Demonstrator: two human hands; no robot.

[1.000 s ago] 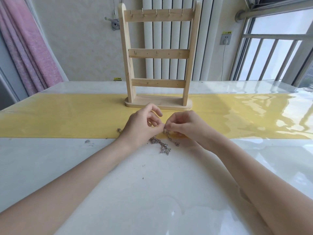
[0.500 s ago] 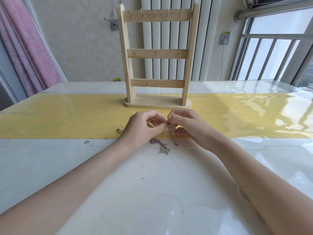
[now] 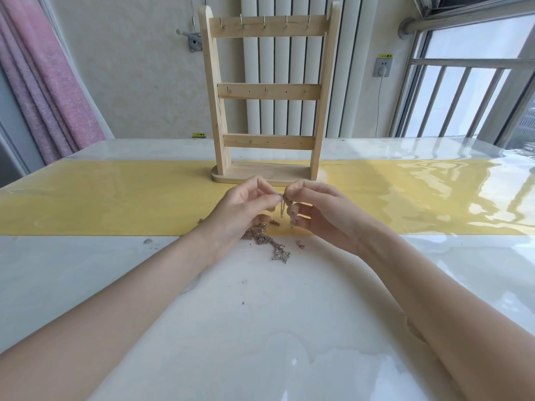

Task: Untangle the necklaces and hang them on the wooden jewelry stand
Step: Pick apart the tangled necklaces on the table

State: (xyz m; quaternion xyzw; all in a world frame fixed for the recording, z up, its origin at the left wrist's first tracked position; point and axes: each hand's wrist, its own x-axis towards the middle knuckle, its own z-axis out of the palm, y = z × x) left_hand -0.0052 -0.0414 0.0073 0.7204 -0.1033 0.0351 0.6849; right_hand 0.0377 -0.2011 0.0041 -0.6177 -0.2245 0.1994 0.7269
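A tangle of thin silver necklaces (image 3: 270, 241) lies on the table just below my hands, with a strand rising up between them. My left hand (image 3: 240, 208) pinches the top of that strand with thumb and forefinger. My right hand (image 3: 315, 211) pinches the chain right beside it, and a short loop dangles from its fingers. The wooden jewelry stand (image 3: 267, 94) stands upright just behind my hands, with three crossbars carrying small metal hooks; nothing hangs on them.
A yellow runner (image 3: 115, 195) crosses the glossy white table (image 3: 260, 328) under the stand. Small loose chain bits (image 3: 300, 243) lie near the tangle. A pink curtain (image 3: 43, 82) hangs at left, a radiator and wall stand behind, and a barred window is at right.
Both hands have risen from the table, lifting part of the chain so a strand now hangs between them. The rest of the tangle stays on the table.
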